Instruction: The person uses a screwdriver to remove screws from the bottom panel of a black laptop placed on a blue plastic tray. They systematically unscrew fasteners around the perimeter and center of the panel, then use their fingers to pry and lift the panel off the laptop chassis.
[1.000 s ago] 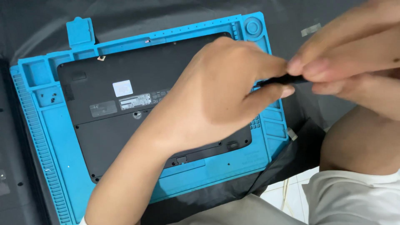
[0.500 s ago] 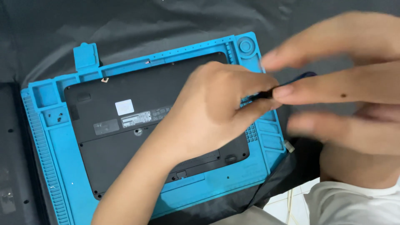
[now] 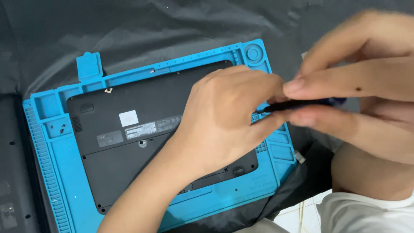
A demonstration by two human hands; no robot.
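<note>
My left hand (image 3: pixel 224 121) and right hand (image 3: pixel 358 86) pinch the dark screwdriver (image 3: pixel 297 105) together, its shaft running three to nine o'clock toward the upturned laptop (image 3: pixel 129 129).

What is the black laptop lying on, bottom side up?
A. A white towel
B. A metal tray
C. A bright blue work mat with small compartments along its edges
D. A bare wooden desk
C: the black laptop rests inside a bright blue work mat whose raised border holds small compartments, while the left hand and right hand hold a slim dark tool over its right edge.
</note>
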